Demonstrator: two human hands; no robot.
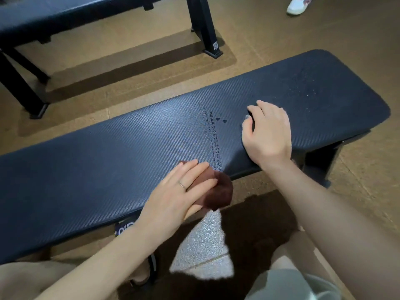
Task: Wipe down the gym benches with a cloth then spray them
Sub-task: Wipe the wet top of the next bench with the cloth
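Observation:
A dark blue textured gym bench (108,148) runs across the view from lower left to upper right. My left hand (179,191) presses a brown cloth (218,191) onto the pad at its near edge, and part of the cloth hangs over that edge. A line of wet droplets (214,137) crosses the pad just beyond the cloth. Finer droplets (303,87) speckle the far right end. My right hand (266,131) rests on the pad with curled fingers. A small grey bit (246,117) peeks out under them; what it is stays hidden.
A second dark bench (65,16) on black legs (205,33) stands at the top left on the brown floor. Another person's white shoe (297,5) is at the top right. My knees and a sandalled foot (140,276) are below the near bench edge.

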